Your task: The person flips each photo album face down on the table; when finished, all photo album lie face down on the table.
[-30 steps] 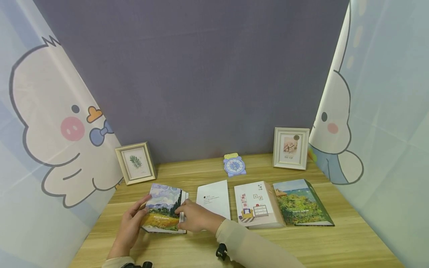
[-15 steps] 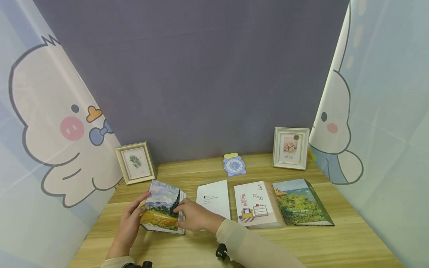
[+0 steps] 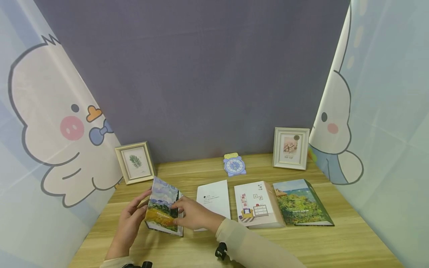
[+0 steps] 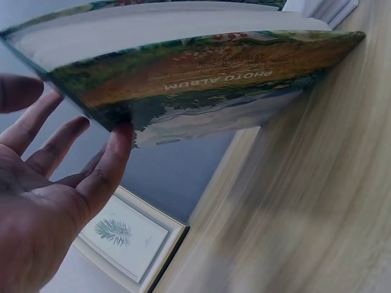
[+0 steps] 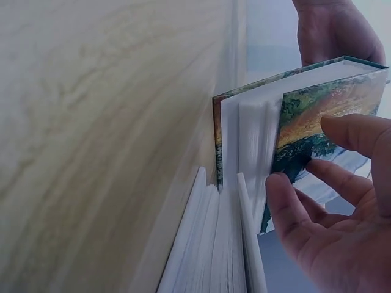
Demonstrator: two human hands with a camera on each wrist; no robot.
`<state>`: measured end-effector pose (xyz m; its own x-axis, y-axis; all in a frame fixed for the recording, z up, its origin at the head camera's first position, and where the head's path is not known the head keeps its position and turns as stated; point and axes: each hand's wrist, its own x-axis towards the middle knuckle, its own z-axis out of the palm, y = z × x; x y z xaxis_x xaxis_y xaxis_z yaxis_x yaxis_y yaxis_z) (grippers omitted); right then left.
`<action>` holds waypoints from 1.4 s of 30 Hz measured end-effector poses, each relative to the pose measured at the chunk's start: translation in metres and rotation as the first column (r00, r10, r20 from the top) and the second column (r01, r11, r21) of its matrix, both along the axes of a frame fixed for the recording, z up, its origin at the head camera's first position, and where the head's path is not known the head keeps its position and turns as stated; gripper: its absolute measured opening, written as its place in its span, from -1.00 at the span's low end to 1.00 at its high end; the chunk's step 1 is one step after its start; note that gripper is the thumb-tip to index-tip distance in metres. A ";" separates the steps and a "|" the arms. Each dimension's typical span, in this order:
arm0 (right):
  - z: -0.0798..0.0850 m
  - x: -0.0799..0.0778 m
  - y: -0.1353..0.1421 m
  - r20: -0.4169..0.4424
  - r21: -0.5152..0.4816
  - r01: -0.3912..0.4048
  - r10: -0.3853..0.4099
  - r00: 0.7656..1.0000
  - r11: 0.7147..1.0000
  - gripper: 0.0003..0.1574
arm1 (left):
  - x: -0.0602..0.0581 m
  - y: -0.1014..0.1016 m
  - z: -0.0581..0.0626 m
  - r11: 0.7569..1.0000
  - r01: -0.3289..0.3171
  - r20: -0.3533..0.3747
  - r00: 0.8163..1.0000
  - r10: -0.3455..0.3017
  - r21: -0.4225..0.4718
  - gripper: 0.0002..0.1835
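A photo album (image 3: 163, 208) with a painted landscape cover leans, its spine side lifted to the left and its page edges low at the right. My left hand (image 3: 130, 219) is at the spine; in the left wrist view a fingertip (image 4: 122, 137) rests on the underside cover, while other fingers spread past the edge. My right hand (image 3: 191, 213) lays its thumb and fingertips on the front cover (image 5: 305, 113), beside the pages. Just right of it, a white album (image 3: 213, 199) with small print lies flat, partly hidden by the right wrist.
Farther right lie a thick album (image 3: 256, 204) with a furniture drawing and a green landscape album (image 3: 301, 203). Behind stand a plant picture frame (image 3: 136, 163), a blue paper clock (image 3: 234, 165) and a white frame (image 3: 291, 148). Curtains enclose the wooden table (image 3: 348, 242).
The photo album has tipped up further: its spine side has risen and its cover now turns more toward the right. Both hands have stayed with it; the other albums have not moved.
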<state>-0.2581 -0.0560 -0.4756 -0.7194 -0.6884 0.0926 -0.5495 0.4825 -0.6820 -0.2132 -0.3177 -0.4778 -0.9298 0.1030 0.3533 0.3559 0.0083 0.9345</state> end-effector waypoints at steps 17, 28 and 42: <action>0.003 0.000 0.001 0.192 -0.239 0.016 0.031 0.981 0.971 -0.26 | -0.001 0.003 0.002 0.991 0.125 -0.087 0.988 -0.129 -0.042 -0.40; 0.007 -0.004 0.003 0.232 -0.329 0.046 0.034 0.972 0.943 -0.29 | -0.007 0.006 -0.003 0.979 0.179 -0.105 0.976 -0.189 -0.098 -0.40; 0.011 -0.005 0.007 0.331 -0.454 0.086 0.078 0.941 0.887 -0.38 | -0.006 0.020 0.002 0.962 0.230 -0.078 0.967 -0.243 -0.146 -0.39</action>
<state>-0.2635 -0.0490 -0.4646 -0.7661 -0.6246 0.1516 -0.2513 0.0739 -0.9651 -0.2190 -0.2974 -0.4763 -0.8363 0.3689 0.4055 0.4490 0.0365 0.8928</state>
